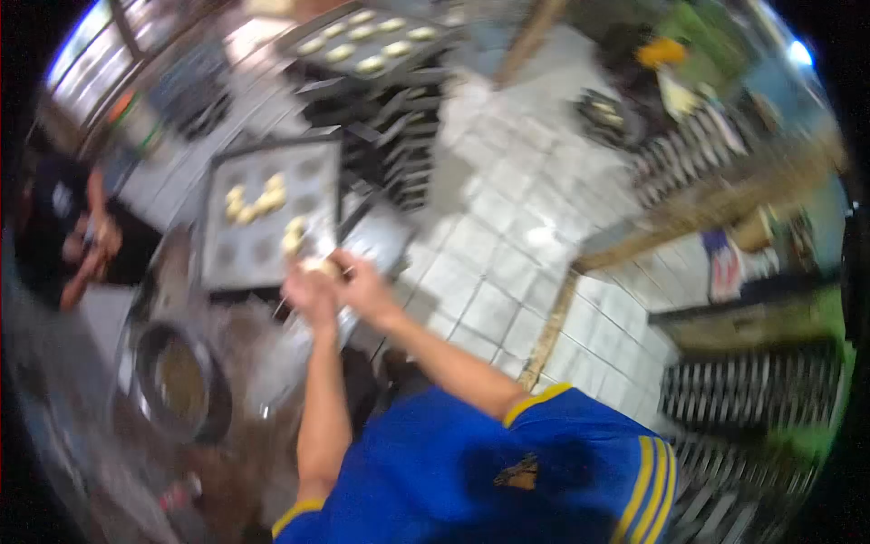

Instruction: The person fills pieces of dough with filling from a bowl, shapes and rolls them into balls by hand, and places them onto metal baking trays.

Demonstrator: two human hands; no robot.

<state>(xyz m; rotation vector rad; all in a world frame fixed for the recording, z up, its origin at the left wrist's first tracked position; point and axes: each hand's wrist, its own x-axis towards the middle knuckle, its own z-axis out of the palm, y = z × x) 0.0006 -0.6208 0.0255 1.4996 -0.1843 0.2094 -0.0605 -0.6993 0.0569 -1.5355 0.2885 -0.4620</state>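
Observation:
Just past the front right corner of a baking tray (217,263), my two hands meet around a pale piece of dough (322,267). My left hand (311,295) is closed under and around its left side. The fingers of my right hand (364,288) are bent in and pinch the dough from the right. Motion blur smears the fingertips. On the tray, several small dough balls (263,199) form a curved row, and a few more dough balls (294,236) lie nearest my hands. Dark round marks show on the tray surface.
A stack of trays (408,136) stands behind, topped by a tray of dough pieces (367,41). A dark basin (181,385) with brownish contents sits at left. Another person (77,227) is at far left. A wooden beam (707,204) and more stacked trays (752,390) are at right.

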